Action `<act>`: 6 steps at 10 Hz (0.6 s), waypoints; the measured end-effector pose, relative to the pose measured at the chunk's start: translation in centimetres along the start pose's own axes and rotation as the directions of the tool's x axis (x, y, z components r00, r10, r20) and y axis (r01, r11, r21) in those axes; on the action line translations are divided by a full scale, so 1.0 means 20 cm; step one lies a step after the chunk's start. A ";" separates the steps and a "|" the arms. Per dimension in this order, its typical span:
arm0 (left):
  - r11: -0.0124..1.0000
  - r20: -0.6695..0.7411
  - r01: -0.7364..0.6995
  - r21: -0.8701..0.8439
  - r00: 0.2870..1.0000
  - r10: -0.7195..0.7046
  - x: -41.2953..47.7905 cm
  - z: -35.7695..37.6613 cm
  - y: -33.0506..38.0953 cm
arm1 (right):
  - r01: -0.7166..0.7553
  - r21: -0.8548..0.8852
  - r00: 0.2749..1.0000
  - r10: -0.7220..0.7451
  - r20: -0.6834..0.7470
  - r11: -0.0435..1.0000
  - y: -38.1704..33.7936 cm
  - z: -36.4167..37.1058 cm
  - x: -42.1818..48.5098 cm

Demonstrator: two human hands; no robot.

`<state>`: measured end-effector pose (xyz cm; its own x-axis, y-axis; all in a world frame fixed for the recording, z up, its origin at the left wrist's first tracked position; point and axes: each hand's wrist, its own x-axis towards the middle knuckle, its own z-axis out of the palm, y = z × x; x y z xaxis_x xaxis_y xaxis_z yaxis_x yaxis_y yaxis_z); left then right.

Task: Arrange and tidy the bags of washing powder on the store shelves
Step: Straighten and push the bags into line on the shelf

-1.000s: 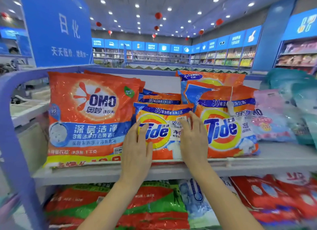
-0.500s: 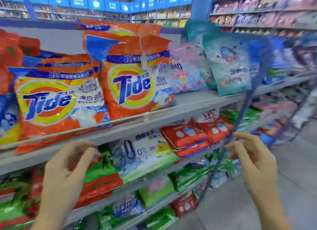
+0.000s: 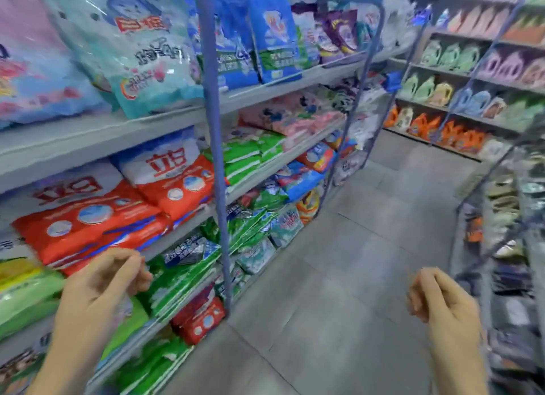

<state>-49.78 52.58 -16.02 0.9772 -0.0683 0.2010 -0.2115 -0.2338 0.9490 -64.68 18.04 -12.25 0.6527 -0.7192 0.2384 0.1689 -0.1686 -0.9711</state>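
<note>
Left hand (image 3: pixel 103 279) hangs loosely curled, holding nothing, just before the red-and-white bags of washing powder (image 3: pixel 88 217) lying on the shelves (image 3: pixel 88 141); right hand (image 3: pixel 439 297), likewise loose and holding nothing, hovers above the aisle floor (image 3: pixel 339 276).

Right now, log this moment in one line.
left hand: empty | right hand: empty | red bags: stacked, untouched
</note>
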 end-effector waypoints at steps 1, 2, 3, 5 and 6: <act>1.000 0.059 0.005 0.006 0.998 -0.005 0.11 0.31 0.09 | -0.021 -0.029 0.998 0.020 -0.058 0.999 0.15 -0.21 0.20; 1.000 0.112 -0.008 -0.014 0.994 0.009 0.25 0.59 0.09 | -0.054 0.036 0.992 0.057 -0.111 0.998 0.22 -0.34 0.34; 0.995 0.141 0.029 -0.098 0.990 -0.015 0.41 0.90 0.09 | -0.098 -0.034 0.981 0.090 -0.170 0.995 0.32 -0.47 0.52; 0.979 0.219 0.111 -0.173 0.973 -0.072 0.82 1.50 0.08 | -0.128 -0.070 0.954 0.103 -0.282 0.989 0.53 -0.61 1.03; 0.966 0.261 0.121 -0.229 0.963 -0.058 1.11 1.78 0.13 | -0.160 -0.108 0.941 0.119 -0.317 0.981 0.62 -0.65 1.37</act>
<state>-29.26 15.93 -17.65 0.9492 -0.3057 0.0748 -0.0825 -0.0124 0.9965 -54.32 -12.43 -17.88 0.3997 -0.9106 0.1055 -0.0182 -0.1230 -0.9922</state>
